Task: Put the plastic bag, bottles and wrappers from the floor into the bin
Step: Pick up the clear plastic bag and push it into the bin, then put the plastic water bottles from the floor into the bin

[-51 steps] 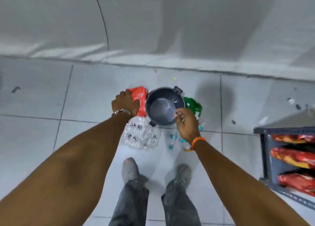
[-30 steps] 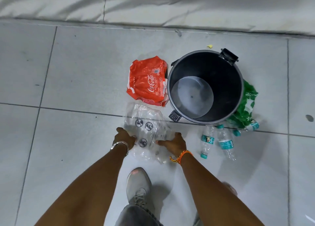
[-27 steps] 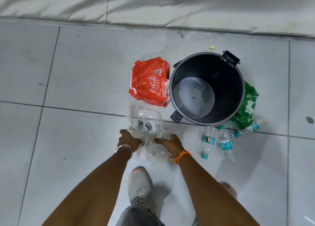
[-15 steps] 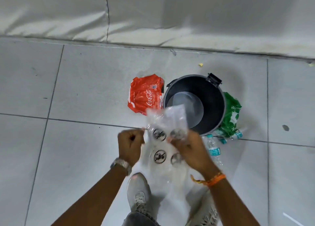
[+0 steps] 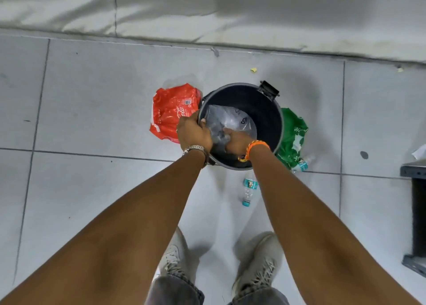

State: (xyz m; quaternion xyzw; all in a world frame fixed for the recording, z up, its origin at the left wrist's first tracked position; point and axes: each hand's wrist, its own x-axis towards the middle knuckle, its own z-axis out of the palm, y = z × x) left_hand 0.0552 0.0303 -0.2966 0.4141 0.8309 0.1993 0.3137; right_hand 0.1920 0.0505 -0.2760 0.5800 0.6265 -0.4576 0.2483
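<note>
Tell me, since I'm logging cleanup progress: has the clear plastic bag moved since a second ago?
Yes. The clear plastic bag left the floor tiles beside the red wrapper and now sits inside the black bin, with both hands on it.

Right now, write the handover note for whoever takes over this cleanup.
Left hand: at the bin rim, closed on the clear plastic bag.
Right hand: inside the bin, also gripping the bag.
Done: the bag is in the bin's mouth, not yet released.
Left on the floor: red wrapper left of the bin, green wrapper on its right, one bottle in front, another bottle by the green wrapper.
Next, likely: let go of the bag, then bin the rest.
</note>
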